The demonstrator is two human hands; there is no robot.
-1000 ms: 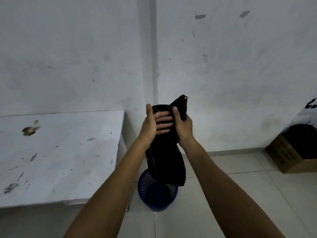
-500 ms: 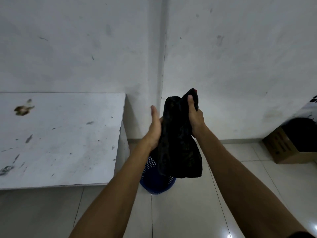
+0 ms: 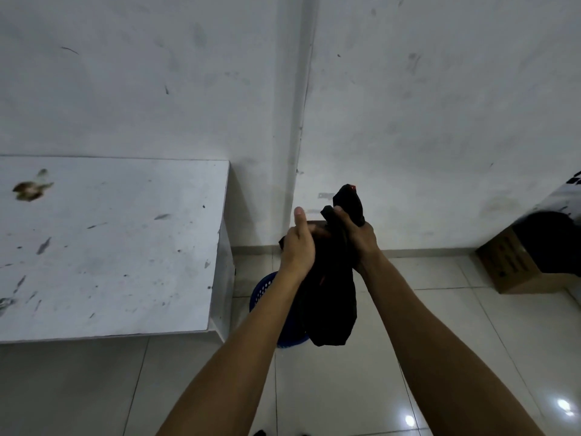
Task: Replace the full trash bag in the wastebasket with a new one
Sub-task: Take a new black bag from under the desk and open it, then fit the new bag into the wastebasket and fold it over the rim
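Observation:
A black trash bag (image 3: 333,297) hangs crumpled in front of me, held up by both hands. My right hand (image 3: 358,237) grips its upper end, where a small red spot shows at the tip. My left hand (image 3: 298,247) holds the bag's left side with the thumb pointing up; its fingers are hidden behind the plastic. Below and behind the bag stands the blue perforated wastebasket (image 3: 264,287) on the floor, mostly covered by the bag and my left forearm. Its inside is hidden.
A scuffed white table (image 3: 110,247) stands at the left against the wall, its corner close to the wastebasket. A cardboard box (image 3: 515,269) with something black in it sits at the right by the wall. Pale floor tiles (image 3: 440,325) lie below.
The view has tilted downward and both hands with the bag have dropped lower in the frame. My hands have closed in on the bag, bunching its upper end.

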